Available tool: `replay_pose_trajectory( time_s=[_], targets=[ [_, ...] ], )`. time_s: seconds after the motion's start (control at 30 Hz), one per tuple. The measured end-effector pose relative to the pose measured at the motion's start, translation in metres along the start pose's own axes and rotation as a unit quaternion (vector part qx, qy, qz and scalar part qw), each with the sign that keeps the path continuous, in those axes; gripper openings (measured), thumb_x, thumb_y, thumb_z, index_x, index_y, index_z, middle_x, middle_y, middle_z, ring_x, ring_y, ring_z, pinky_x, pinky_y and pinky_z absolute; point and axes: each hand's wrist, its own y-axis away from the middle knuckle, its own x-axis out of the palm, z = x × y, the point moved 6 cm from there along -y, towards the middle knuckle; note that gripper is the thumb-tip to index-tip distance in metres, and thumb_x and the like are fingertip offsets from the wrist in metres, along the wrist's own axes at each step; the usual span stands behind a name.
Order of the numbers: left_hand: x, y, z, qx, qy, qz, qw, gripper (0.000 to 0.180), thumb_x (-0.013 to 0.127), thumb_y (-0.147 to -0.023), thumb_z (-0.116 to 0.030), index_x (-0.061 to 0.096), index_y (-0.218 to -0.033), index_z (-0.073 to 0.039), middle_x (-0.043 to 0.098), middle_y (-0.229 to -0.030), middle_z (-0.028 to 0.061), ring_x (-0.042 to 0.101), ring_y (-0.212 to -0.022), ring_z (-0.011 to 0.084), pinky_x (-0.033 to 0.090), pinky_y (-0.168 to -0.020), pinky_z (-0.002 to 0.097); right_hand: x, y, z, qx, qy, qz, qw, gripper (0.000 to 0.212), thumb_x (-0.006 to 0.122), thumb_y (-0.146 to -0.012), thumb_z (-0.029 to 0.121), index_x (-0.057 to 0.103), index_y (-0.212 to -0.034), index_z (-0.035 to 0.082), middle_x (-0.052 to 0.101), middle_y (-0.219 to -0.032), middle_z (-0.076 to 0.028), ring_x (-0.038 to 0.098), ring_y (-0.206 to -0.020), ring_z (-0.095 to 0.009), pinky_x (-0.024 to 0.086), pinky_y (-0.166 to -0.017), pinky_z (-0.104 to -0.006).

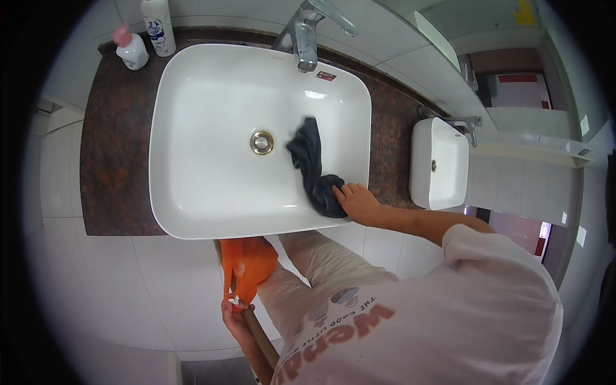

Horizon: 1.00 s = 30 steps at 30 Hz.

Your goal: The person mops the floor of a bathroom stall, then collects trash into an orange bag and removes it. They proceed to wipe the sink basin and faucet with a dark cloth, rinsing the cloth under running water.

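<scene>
Inside the white sink [205, 128] lies a long, crumpled dark cloth [310, 170]; its exact kind is unclear. The fingers of my right hand [360, 204] are closed on the cloth's near end, by the sink's right front corner. Its far end trails along the basin to the right of the metal drain [262, 143]. Below the sink's front edge, my left hand [237, 317] grips the gathered top of an orange plastic bag [249, 263]. A small bit of white shows at those fingers. What the bag holds is hidden.
A chrome tap [304, 40] reaches over the sink's back edge. On the brown stone counter [115, 167], a pump bottle [132, 52] with a pink top and a tall white bottle [158, 29] stand at the back left. A smaller white sink [439, 163] is to the right.
</scene>
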Motion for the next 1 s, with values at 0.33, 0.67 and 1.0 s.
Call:
replay_pose_trajectory(
  time_s=[0.33, 0.67, 1.0],
  targets=[
    [0.005, 0.001, -0.003, 0.001, -0.052, 0.002, 0.999, 0.030, 0.050, -0.095, -0.033, 0.055, -0.112, -0.008, 0.056, -0.076, 0.0011, 0.054, -0.072, 0.0125, 0.047, -0.068, 0.0322, -0.075, -0.090, -0.180, 0.073, 0.177, -0.180, 0.965, 0.012, 0.057, -0.082, 0.017, 0.064, -0.088, 0.009, 0.064, -0.087, -0.008, 0.062, -0.083, -0.024, 0.046, -0.073, -0.0388],
    [-0.029, -0.012, 0.011, 0.000, -0.028, 0.026, 0.999, 0.030, 0.050, -0.096, -0.032, 0.055, -0.113, -0.009, 0.056, -0.074, 0.0012, 0.054, -0.072, 0.0132, 0.047, -0.067, 0.0327, -0.027, -0.045, -0.087, 0.007, 0.147, 0.083, 0.986, 0.014, 0.060, -0.081, 0.020, 0.070, -0.087, 0.013, 0.066, -0.086, -0.005, 0.064, -0.086, -0.022, 0.045, -0.079, -0.0388],
    [-0.039, -0.018, 0.012, 0.005, -0.044, 0.032, 0.999, 0.029, 0.050, -0.094, -0.030, 0.055, -0.112, -0.009, 0.057, -0.078, 0.0018, 0.055, -0.072, 0.0129, 0.048, -0.068, 0.0329, -0.016, -0.036, -0.057, -0.005, 0.166, 0.072, 0.983, 0.014, 0.059, -0.080, 0.015, 0.072, -0.084, 0.012, 0.060, -0.095, -0.005, 0.055, -0.098, -0.021, 0.041, -0.085, -0.0347]
  ],
)
